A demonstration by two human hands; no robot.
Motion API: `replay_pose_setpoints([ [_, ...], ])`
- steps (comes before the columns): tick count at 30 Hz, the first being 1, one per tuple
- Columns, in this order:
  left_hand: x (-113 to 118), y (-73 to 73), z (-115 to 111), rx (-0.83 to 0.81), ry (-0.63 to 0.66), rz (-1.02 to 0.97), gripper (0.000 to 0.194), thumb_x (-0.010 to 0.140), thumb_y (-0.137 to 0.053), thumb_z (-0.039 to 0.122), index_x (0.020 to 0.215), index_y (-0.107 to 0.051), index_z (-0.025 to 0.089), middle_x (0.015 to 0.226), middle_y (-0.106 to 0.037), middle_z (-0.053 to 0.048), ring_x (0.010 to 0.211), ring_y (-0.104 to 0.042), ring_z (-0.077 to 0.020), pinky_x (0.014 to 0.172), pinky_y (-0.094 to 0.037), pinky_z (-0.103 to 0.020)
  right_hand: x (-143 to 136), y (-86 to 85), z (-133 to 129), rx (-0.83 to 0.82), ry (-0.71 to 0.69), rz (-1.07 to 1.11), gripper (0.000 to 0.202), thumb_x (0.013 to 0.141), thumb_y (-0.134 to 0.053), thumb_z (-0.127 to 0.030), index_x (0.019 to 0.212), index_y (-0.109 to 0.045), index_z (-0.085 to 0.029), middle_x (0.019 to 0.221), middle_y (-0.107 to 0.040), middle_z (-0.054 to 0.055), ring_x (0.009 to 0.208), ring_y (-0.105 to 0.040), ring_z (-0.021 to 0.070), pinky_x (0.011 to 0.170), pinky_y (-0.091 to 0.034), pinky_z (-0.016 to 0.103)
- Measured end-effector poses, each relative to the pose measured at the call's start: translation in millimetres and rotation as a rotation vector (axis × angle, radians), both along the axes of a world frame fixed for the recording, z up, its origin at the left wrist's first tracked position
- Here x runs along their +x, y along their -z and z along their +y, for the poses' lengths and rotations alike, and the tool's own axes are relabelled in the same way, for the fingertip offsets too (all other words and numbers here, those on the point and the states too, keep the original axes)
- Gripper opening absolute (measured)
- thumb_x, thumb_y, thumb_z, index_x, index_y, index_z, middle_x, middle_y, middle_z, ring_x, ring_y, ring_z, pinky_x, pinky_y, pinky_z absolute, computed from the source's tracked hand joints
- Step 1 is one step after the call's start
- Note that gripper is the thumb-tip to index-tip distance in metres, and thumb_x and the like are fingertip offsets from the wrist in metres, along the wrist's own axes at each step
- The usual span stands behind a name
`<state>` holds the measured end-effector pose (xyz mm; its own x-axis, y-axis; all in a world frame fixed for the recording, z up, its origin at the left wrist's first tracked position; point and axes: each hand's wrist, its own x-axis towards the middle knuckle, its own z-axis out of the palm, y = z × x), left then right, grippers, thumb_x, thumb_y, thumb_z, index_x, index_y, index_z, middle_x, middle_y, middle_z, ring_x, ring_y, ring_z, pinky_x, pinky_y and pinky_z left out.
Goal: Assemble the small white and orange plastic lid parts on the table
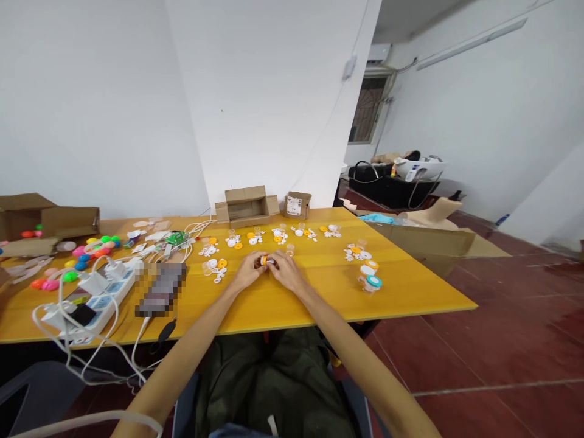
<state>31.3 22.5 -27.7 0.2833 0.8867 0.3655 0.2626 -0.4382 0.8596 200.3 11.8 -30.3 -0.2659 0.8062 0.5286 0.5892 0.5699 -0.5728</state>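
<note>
Near the middle of the table, my left hand (249, 271) is closed on a small yellow-and-white round plastic piece (263, 260). Against it, my right hand (287, 272) has its fingers pinched around a small white plastic part (272, 261), whose details are too small to make out. Just beyond the right hand stands a clear plastic cup (290, 249). Little groups of white discs, yellow rings and clear cups lie around my hands, such as a yellow ring (222, 264) on the left and a teal-rimmed round piece (374, 282) on the right.
An open cardboard box (246, 207) and a smaller box (297, 205) stand at the table's back. To the left are a phone (162, 291), a power strip (104, 298) with tangled cables, and colourful plastic balls (82, 261). A large carton (410, 243) sits beyond the right edge.
</note>
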Motion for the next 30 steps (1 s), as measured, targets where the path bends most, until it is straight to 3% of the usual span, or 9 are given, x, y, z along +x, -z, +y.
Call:
replay_pose_setpoints([
  [10,1,-4.2,-5,0.130,0.002,0.115,0.029,0.078,-0.069,0.018,0.106,-0.074,0.023,0.102,-0.073,-0.006,0.091,-0.064,-0.0226,0.087,-0.054,-0.036,1,-1.1,3,-0.018,-0.067,0.065,0.017,0.087,-0.059,-0.014,0.083,-0.072,-0.024,0.085,-0.068,0.004,0.084,-0.061,0.0208,0.077,-0.045,0.030],
  [23,-3,3.0,3,0.072,0.112,0.112,0.026,0.082,-0.069,0.024,0.106,-0.076,0.019,0.102,-0.076,-0.006,0.093,-0.067,-0.0233,0.090,-0.053,-0.035,9,0.9,14,-0.069,-0.204,0.159,0.018,0.083,-0.058,-0.016,0.070,-0.069,-0.022,0.072,-0.066,0.002,0.071,-0.057,0.0186,0.068,-0.043,0.028],
  [30,0,-2.4,-1,0.050,0.141,0.094,0.025,0.082,-0.068,0.025,0.105,-0.077,0.019,0.100,-0.076,-0.006,0.094,-0.067,-0.0240,0.092,-0.052,-0.037,10,0.8,15,-0.153,-0.235,0.218,0.018,0.081,-0.057,-0.017,0.069,-0.070,-0.021,0.068,-0.063,0.000,0.067,-0.056,0.0176,0.067,-0.043,0.029],
])
